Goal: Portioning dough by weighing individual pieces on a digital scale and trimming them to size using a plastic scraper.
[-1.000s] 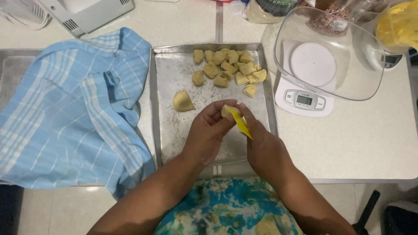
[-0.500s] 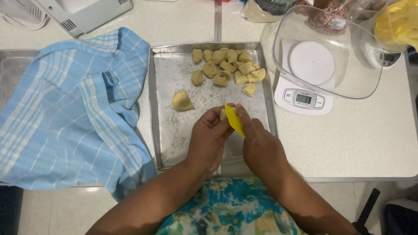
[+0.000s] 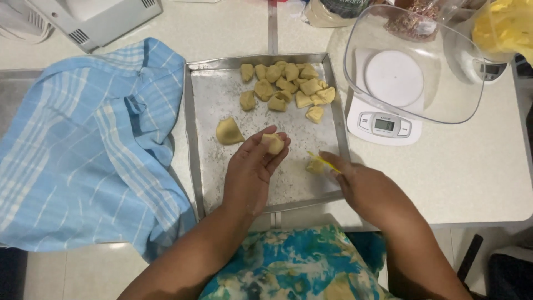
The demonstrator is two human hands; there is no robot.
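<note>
My left hand [image 3: 252, 172] is over the middle of a floured metal tray [image 3: 194, 139] and holds a small piece of dough [image 3: 273, 143] at its fingertips. My right hand [image 3: 361, 186] is at the tray's right side, gripping a thin yellow scraper [image 3: 322, 160] whose edge rests against another small dough piece [image 3: 315, 166] on the tray. A larger lump of dough [image 3: 228, 131] lies to the left of my left hand. A pile of several cut dough pieces [image 3: 288, 86] fills the tray's far right corner.
A blue checked cloth [image 3: 83, 150] lies left of the tray. A white kitchen scale [image 3: 383, 125] with a clear bowl [image 3: 422, 66] on it stands to the right. A yellow container [image 3: 505, 28] sits far right, a white appliance [image 3: 94, 16] far left.
My hands were together, the scraper against the dough in my left hand. They have parted: the left keeps one piece, the right has moved right and down to the tray with the scraper.
</note>
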